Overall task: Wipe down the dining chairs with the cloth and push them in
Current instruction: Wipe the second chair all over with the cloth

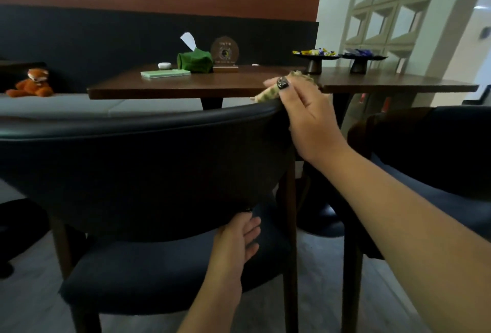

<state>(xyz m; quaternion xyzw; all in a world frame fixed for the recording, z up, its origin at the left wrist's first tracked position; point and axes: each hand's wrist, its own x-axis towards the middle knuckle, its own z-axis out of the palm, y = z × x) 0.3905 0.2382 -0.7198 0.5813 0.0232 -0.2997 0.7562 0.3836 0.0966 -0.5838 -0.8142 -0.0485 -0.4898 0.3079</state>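
A dark dining chair with a curved padded backrest fills the middle of the view, facing the wooden table. My right hand holds a small tan patterned cloth against the top right end of the backrest. My left hand is under the lower edge of the backrest, fingers reaching up behind it. Another dark chair stands to the right, partly behind my right forearm.
The table carries a green phone, a green tissue holder, a round wooden sign and two black stands of sweets. A cushioned bench with a fox plush runs along the far wall. A lattice partition is at right.
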